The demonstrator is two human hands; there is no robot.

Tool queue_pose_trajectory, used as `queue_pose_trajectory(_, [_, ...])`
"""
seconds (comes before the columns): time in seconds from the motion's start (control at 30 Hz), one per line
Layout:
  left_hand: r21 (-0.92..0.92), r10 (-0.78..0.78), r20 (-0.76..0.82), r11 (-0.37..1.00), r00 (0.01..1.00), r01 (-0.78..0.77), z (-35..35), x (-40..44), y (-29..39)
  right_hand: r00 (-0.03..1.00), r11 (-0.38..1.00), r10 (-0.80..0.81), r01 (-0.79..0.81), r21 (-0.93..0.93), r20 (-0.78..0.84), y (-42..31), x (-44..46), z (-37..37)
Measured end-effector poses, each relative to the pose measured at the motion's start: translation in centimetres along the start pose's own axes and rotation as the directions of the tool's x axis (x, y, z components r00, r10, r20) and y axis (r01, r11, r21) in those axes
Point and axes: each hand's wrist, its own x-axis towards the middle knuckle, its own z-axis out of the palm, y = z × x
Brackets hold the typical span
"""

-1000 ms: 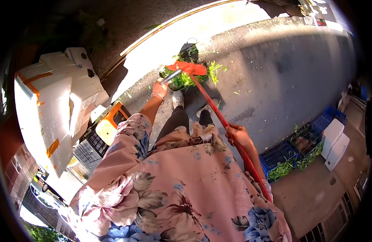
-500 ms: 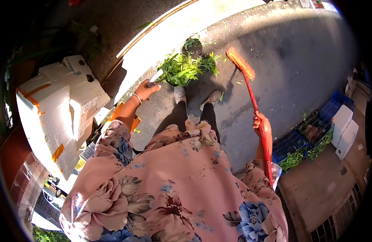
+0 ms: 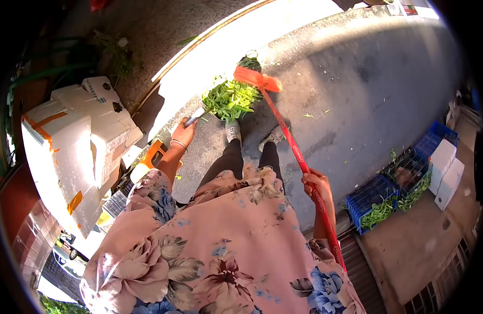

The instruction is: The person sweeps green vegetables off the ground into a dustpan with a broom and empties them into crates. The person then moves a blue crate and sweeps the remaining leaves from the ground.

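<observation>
My left hand is closed round the grey handle of a dustpan. Its pan is hidden under a heap of green leaves in front of my left shoe. In my right hand is a red-handled broom, its shaft running back past my forearm. The broom's orange-red head is at the upper right edge of the leaf heap; whether it touches the leaves I cannot tell. A dark bunch of greens lies just beyond.
White foam boxes are stacked at the left, with an orange object beside them. Blue crates with greens stand at the right, near white boxes. A few loose leaves lie on the grey pavement.
The broom head has swung left from the open pavement to the leaf heap, and the leaves at the heap's right have shifted left. My right hand has moved left and slightly down.
</observation>
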Motion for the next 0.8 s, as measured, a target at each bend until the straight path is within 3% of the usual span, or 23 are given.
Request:
queue_pose_trajectory(0.1, [-0.061, -0.05, -0.078, 0.997, 0.996, 0.045, 0.8, -0.2, -2.3, 0.985, 0.977, -0.158, 0.147, -0.153, -0.063, -6.2, 4.7, -2.0])
queue_pose_trajectory(0.2, [-0.186, -0.018, -0.167, 0.982, 0.986, -0.014, 2.1, 0.7, -5.2, 0.958, 0.942, -0.268, 0.239, -0.235, -0.098, -13.4, 12.8, -4.0])
queue_pose_trajectory(0.3, [-0.18, -0.017, -0.114, 0.984, 0.993, -0.004, 2.0, -0.3, -4.3, 0.969, 0.951, -0.215, 0.18, -0.25, -0.118, -17.9, 19.1, -2.3])
queue_pose_trajectory(0.33, [-0.141, 0.119, -0.18, 0.979, 0.976, -0.146, 2.1, -1.0, -3.4, 0.98, 0.939, -0.17, 0.129, -0.318, -0.104, -17.6, 20.2, -1.0])
queue_pose_trajectory(0.37, [0.014, 0.129, -0.065, 0.992, 0.99, -0.128, 1.1, -1.9, -1.6, 0.987, 0.92, -0.125, 0.079, -0.383, -0.097, -16.5, 20.5, 0.6])
queue_pose_trajectory(0.47, [0.015, 0.112, -0.078, 0.994, 0.991, -0.111, 2.5, -2.2, -2.0, 0.998, 0.902, 0.052, -0.061, -0.427, -0.031, -10.4, 17.7, 3.7])
queue_pose_trajectory(0.57, [0.006, 0.141, -0.069, 0.99, 0.988, -0.141, 3.0, -1.5, -2.7, 0.997, 0.838, 0.077, -0.056, -0.542, 0.015, -6.4, 11.9, 6.2])
queue_pose_trajectory(0.8, [0.039, 0.201, -0.002, 0.979, 0.98, -0.201, 2.4, -0.7, -3.5, 1.0, 0.87, 0.007, 0.002, -0.493, 0.017, -3.7, 2.1, 5.8])
